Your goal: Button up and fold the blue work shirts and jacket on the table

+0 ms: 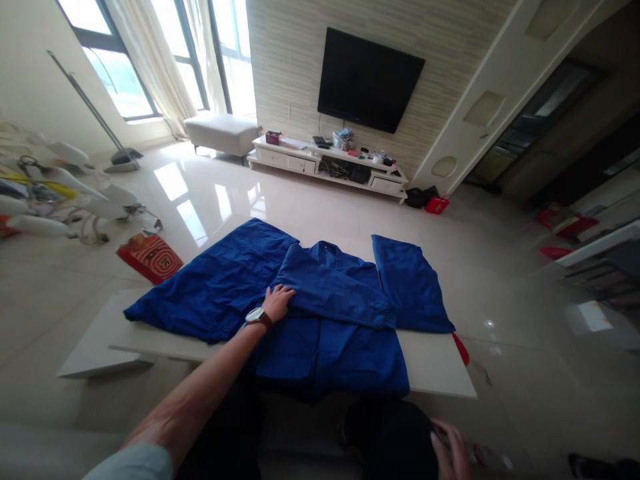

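A blue jacket [350,347] lies on a low white table [435,367], with one sleeve folded across its front. My left hand [279,302], with a watch on the wrist, rests palm down on the jacket near the shoulder end of that sleeve, fingers extended. Another blue cloth piece [215,287] spreads over the table's left part. To the right of the jacket lies a further blue piece [413,287]. At the bottom right, my right hand [450,447] is beside my dark-clothed knee, its fingers partly visible and blurred.
A red paper bag [150,257] stands behind the table's left end. Farther back are a white TV cabinet [285,159], a grey bench [223,133] and a wall-mounted television [370,80]. Exercise equipment or similar clutter [65,193] stands at the far left.
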Demonstrator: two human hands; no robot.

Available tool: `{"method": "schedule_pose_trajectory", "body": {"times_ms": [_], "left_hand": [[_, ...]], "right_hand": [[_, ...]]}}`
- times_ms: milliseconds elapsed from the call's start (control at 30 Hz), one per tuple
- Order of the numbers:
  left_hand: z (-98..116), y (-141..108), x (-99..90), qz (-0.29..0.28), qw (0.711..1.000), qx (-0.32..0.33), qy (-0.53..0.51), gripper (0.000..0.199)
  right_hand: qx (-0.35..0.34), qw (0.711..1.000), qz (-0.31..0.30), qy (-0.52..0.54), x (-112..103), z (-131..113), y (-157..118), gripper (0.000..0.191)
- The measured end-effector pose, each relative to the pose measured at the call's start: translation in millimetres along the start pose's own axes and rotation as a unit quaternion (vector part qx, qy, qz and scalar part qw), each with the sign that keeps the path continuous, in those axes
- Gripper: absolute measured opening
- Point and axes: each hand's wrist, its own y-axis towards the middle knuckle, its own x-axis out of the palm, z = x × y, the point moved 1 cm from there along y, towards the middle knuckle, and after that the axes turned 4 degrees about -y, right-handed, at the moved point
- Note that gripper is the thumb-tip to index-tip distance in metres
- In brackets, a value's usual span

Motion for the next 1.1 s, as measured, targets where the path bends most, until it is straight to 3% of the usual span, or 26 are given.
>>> {"method": "schedule_pose_trajectory", "body": {"times_ms": [100,200,267,367,500,633,700,800,900,967,1033,1100], "left_hand": [[-46.3,-5.5,-0.4,0.027,0.999,-0.019,-0.021,0.038],[-68.1,-3.0,-8.6,0.126,0.986,-0.095,-0.057,0.038],[-75.0,-1.0,-14.5,0.138,0.979,-0.145,-0.048,0.040],[-79.2,-3.5,-16.5,0.062,0.987,-0.146,0.003,0.047],[-80.7,-14.5,-4.5,-0.005,0.998,-0.054,0.045,0.078],[-84.7,-17.2,13.3,-0.122,0.989,-0.078,0.018,0.089],[-87.9,-15.2,15.3,-0.119,0.989,-0.084,-0.006,0.087],[-99.2,-22.2,7.1,-0.049,0.993,-0.087,-0.069,0.074],[-120.6,-56.4,-1.8,0.013,0.975,-0.162,-0.149,0.058],[-133.1,-92.1,1.0,-0.040,0.945,-0.237,-0.224,0.053],[-136.9,-128.5,10.5,-0.138,0.900,-0.278,-0.307,0.056],[-131.9,-156.7,21.2,-0.198,0.869,-0.287,-0.351,0.058]], "right_hand": [[-0.014,0.999,-0.042,-0.015,22.3,-2.1,62.8,0.043],[-0.061,0.992,-0.087,-0.062,57.7,-27.1,122.2,0.042],[-0.085,0.981,-0.137,-0.105,84.7,-51.2,150.4,0.051],[-0.103,0.952,-0.225,-0.182,121.0,-85.1,173.6,0.064],[-0.147,0.898,-0.330,-0.250,152.8,-108.0,183.9,0.069],[-0.162,0.881,-0.335,-0.291,167.9,-109.0,190.9,0.065],[-0.167,0.888,-0.321,-0.283,168.5,-107.2,196.0,0.066],[-0.189,0.905,-0.296,-0.241,155.1,-95.5,203.2,0.067],[-0.136,0.940,-0.220,-0.224,123.9,-57.2,202.2,0.056],[-0.036,0.953,-0.209,-0.216,101.1,-17.9,192.3,0.043],[0.052,0.945,-0.284,-0.156,84.2,21.5,174.9,0.039],[0.093,0.932,-0.342,-0.073,74.3,50.6,154.3,0.042]]}}
